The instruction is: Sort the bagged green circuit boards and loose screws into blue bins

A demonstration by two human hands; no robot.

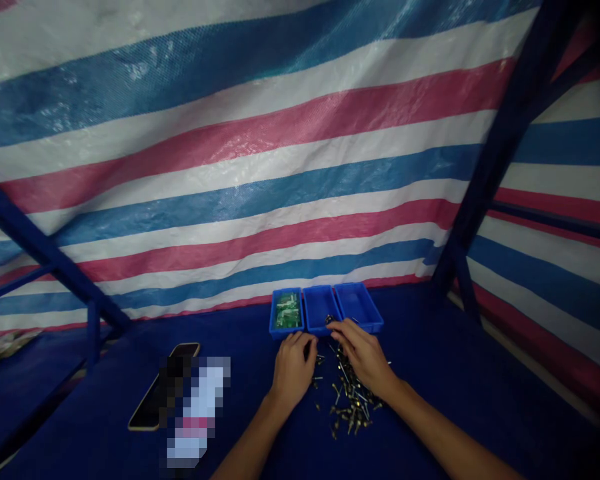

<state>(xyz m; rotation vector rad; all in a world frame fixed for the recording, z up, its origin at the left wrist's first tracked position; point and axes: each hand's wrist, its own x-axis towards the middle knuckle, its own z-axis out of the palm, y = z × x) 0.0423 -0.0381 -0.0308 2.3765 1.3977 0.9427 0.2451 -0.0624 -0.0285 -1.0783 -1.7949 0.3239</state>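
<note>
Three small blue trays stand side by side. The left one (271, 323) holds green and clear pieces, perhaps small bags. Bare blue floor shows in the middle tray (320, 303) and the right tray (359, 301). A loose pile of small metal parts (353, 403), with thin shanks and brassy or dark heads, lies in front of them. My right hand (361, 347) reaches over the pile, fingers pinched on a small dark metal part (330, 320) at the middle tray's front rim. My left hand (294, 365) is curled closed left of the pile; its fingertips' contents are hidden.
A phone (147, 403) lies on the blue tabletop (240, 427) at the left, beside a pixelated pale item (200, 407). Blue frame posts rise at the left (45, 250) and right (490, 167). A striped plastic sheet (260, 147) hangs behind the trays.
</note>
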